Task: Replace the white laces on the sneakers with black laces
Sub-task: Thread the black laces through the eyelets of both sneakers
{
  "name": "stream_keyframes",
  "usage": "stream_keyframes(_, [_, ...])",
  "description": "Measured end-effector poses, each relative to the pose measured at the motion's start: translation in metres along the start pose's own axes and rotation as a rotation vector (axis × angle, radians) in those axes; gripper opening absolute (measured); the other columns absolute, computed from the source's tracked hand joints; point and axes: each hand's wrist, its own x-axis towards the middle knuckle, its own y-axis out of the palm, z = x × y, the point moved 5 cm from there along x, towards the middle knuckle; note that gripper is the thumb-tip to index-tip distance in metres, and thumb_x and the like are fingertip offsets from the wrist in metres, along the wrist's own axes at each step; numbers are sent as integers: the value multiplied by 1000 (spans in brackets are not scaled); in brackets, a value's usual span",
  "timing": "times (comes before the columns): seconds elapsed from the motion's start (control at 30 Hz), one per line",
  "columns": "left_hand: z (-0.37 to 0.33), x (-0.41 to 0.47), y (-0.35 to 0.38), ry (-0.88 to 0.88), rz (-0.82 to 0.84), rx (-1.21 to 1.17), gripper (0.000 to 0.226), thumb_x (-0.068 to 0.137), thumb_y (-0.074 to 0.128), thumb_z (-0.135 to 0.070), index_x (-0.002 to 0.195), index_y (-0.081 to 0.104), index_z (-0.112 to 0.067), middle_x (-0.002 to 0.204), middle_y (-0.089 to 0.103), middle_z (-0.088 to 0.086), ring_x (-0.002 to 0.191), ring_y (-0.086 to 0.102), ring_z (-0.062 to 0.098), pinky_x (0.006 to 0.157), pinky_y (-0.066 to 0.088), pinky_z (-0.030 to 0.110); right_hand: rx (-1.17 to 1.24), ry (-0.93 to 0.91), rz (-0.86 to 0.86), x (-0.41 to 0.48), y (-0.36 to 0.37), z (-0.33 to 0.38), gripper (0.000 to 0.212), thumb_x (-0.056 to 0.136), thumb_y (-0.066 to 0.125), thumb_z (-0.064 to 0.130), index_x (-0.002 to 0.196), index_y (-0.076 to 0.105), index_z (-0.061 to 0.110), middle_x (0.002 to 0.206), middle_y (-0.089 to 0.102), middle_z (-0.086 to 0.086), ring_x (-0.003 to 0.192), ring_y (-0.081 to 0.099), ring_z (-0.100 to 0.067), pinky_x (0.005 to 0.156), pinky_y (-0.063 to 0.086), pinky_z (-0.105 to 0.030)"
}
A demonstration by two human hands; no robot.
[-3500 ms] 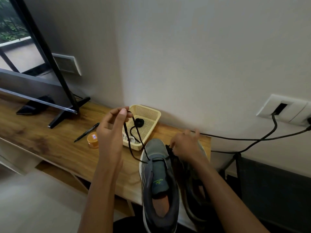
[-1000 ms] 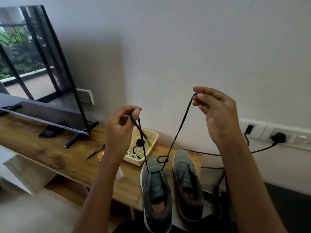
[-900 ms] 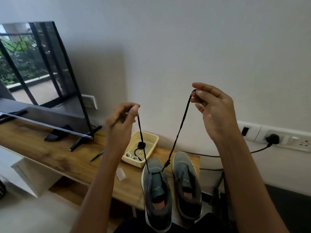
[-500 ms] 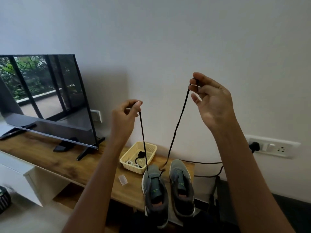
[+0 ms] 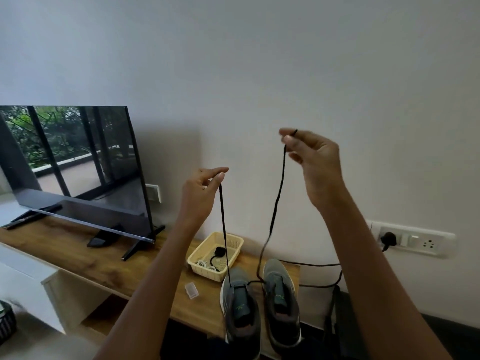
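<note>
Two grey sneakers stand side by side at the near edge of the wooden bench: the left sneaker (image 5: 240,307) and the right sneaker (image 5: 281,300). A black lace (image 5: 278,198) runs through the front eyelets of the left sneaker, and both its ends are lifted high. My left hand (image 5: 201,193) pinches one end, which hangs nearly straight down to the shoe. My right hand (image 5: 315,165) pinches the other end higher up, and this strand hangs slack with a bend near the shoes.
A yellow basket (image 5: 217,255) behind the sneakers holds a coiled black lace and white laces. A small clear plastic case (image 5: 191,290) lies on the bench (image 5: 104,263). A television (image 5: 75,165) stands at the left. A wall socket (image 5: 415,242) with a plugged cable is at the right.
Both hands have risen with the lace ends, drawing the lace up through the left sneaker. The right strand has gone from taut to slack. The camera has tilted up and back.
</note>
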Motion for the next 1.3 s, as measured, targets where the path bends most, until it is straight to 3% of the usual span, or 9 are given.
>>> stream_keyframes(0.13, [9,-6,2,-67,-7,-106,20,93,58,-17,105,63,-32,104,67,-2,95,63,6,88,51,23,-49,63,18,-12,1,-32,24,78,69,-5,100,69,5,75,65,0,69,62,0,69,47,-10])
stream_keyframes(0.3, [51,-26,11,-208,-36,-154,17,93,58,-18,106,65,-26,101,66,-10,94,60,-5,77,46,4,-183,131,-17,-22,-12,-89,29,74,74,-3,82,53,16,68,57,-1,70,59,-11,75,50,-19])
stream_keyframes(0.47, [123,-66,34,-430,-153,-28,15,91,61,-20,105,65,-25,94,64,-10,90,60,6,72,45,10,-380,233,35,-40,-24,-178,23,76,71,-3,69,55,11,69,58,-1,67,54,-12,66,48,-21])
stream_keyframes(0.57, [179,-99,55,-590,-226,121,14,86,67,-23,91,55,-24,81,61,-11,87,61,19,89,47,44,-496,330,59,-59,-33,-245,27,76,68,-5,66,56,16,69,59,1,68,55,-13,66,46,-25])
stream_keyframes(0.63, [211,-121,71,-652,-175,281,23,85,67,-23,77,47,-29,75,58,-13,84,59,18,93,38,50,-582,404,84,-74,-36,-288,30,77,68,-3,65,55,21,69,59,5,70,56,-14,70,47,-28])
stream_keyframes(0.77, [263,-147,101,-690,43,389,18,85,68,-25,74,53,-26,73,60,-11,86,63,18,83,41,37,-775,498,215,-98,-37,-360,36,78,68,5,63,58,35,75,63,15,85,63,-17,94,44,-49])
stream_keyframes(0.93, [292,-139,105,-646,204,660,8,86,65,-35,80,62,-33,80,64,-16,98,56,8,90,16,32,-1154,526,460,-105,-27,-388,15,88,57,19,88,72,21,97,69,9,99,58,-14,97,24,-34])
stream_keyframes(1.13, [298,-145,116,-519,470,826,16,90,59,-40,101,70,-38,114,63,-17,113,47,10,97,13,35,-1436,538,612,-119,-19,-403,33,82,60,51,94,71,23,97,68,3,104,55,-20,103,24,-46])
stream_keyframes(1.3, [297,-148,123,-424,593,890,23,93,55,-38,110,69,-31,117,58,-10,113,43,14,94,21,30,-1520,474,594,-126,-15,-394,27,87,57,43,96,66,19,100,66,1,111,51,-22,108,18,-49])
